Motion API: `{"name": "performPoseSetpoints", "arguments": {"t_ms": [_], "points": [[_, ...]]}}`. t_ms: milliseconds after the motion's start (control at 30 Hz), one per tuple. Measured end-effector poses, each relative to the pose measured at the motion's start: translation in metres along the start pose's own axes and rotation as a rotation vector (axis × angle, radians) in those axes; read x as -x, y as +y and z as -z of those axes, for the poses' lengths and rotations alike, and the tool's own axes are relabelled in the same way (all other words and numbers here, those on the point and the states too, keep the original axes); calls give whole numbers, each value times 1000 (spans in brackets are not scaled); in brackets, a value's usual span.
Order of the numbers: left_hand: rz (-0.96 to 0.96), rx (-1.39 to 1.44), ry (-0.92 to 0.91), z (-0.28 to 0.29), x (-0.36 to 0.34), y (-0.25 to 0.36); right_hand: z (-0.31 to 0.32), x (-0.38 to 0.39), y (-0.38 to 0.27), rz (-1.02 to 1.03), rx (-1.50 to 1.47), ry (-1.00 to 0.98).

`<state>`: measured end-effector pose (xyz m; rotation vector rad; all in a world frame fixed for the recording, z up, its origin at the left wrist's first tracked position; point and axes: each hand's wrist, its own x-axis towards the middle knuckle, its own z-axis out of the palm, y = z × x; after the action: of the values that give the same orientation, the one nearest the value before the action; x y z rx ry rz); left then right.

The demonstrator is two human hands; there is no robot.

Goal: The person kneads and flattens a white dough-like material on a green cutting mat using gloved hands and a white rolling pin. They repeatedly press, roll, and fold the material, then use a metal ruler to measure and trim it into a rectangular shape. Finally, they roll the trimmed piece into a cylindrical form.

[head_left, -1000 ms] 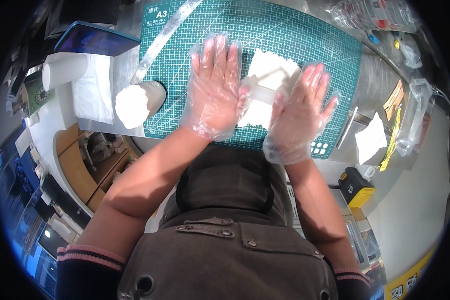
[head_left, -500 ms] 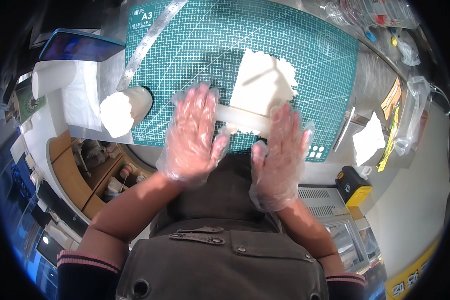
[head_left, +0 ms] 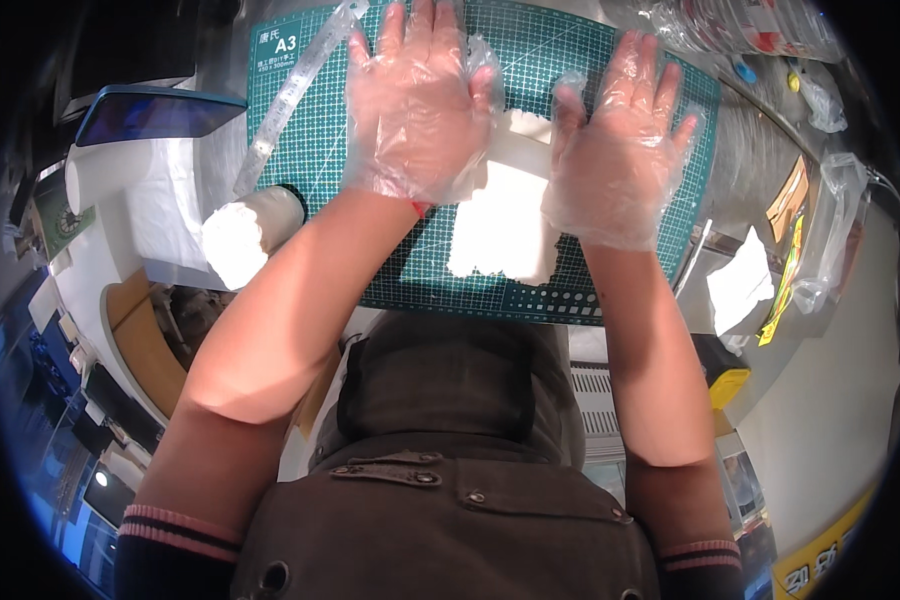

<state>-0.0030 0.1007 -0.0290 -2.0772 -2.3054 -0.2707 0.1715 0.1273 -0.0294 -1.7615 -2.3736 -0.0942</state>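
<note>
Both gloved hands lie palm down over the green cutting mat, fingers stretched out straight and slightly spread. The left hand reaches so high that its longest fingertips meet the upper edge of the view; the right hand shows whole, though crinkled clear plastic blurs its outline. Between and below them lies the white sheet on the mat, its ragged near edge plain, its sides partly covered by the hands, and its lower part washed out by glare. A pale bar seems to cross the sheet between the thumbs; its ends are hidden, and whether the palms press on it I cannot tell. The left hand partly covers the mat near the clear ruler. Left of the forearm, a white roll has an overexposed end.
</note>
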Motion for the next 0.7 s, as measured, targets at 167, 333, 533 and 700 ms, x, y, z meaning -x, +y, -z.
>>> {"name": "performPoseSetpoints", "arguments": {"t_ms": [167,333,533,700], "points": [[110,-60,-87,2,-43,7,-4,-29,5,-28,-19,139],[80,-281,-78,1,-59,8,19,-53,-5,-18,-93,287],[-72,-268,-51,11,-67,8,44,-64,-17,-161,-164,113],[-31,-260,59,2,-40,3,36,-31,-6,-90,-180,-25]]}}
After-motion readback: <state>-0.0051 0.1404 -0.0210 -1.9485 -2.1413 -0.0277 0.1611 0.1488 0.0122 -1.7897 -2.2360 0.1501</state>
